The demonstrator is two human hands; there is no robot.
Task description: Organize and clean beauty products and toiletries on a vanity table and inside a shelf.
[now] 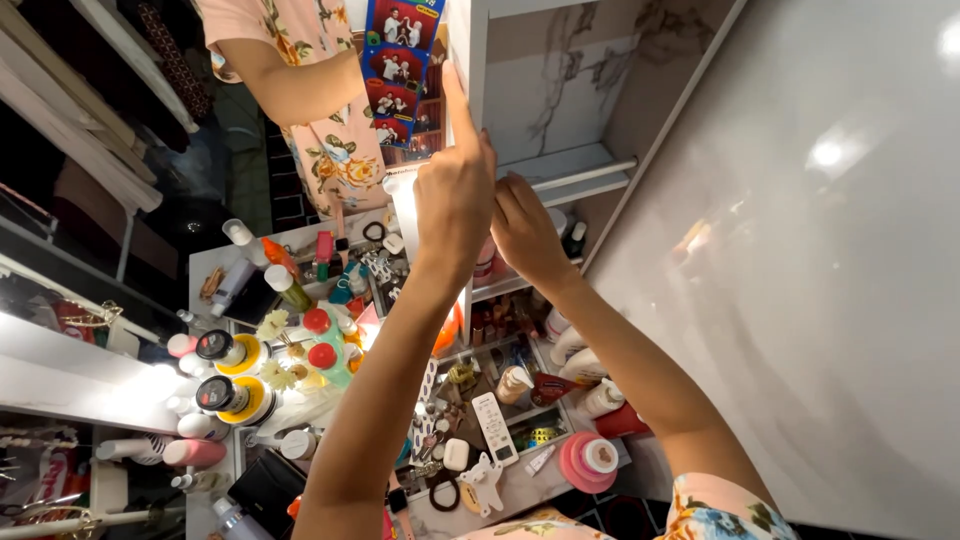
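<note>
Hands at the mirror-cabinet door, cluttered vanity below

Hands are both raised from the bottom of the head view toward a white cabinet door edge [462, 60]. We note the left hand [455, 195] lies against that edge with its index finger stretched up along it, the other fingers curled; whether it pinches the edge or only presses on it we cannot tell. The right hand [525, 230] sits just beside and slightly behind the left, fingers folded in toward the same edge or the shelf behind it; what, if anything, it holds is hidden, so its grip cannot be told either.

The door stands partly swung out. Its mirrored face reflects a floral sleeve and arm, and a strip of small photos [400, 65] hangs on it. Behind the door we see a marbled back panel and a white shelf [565, 170].

Progress, as a judgement: the door looks neither fully open nor closed, and nothing has been lifted clear of the shelves, so we judge the handling to be at an early or middle stage.

Below, the counter [520, 490] is crowded: two yellow-labelled jars [232, 375], a white remote-like device [494, 428], a pink round box [588, 460], bottles and small cosmetics.
</note>
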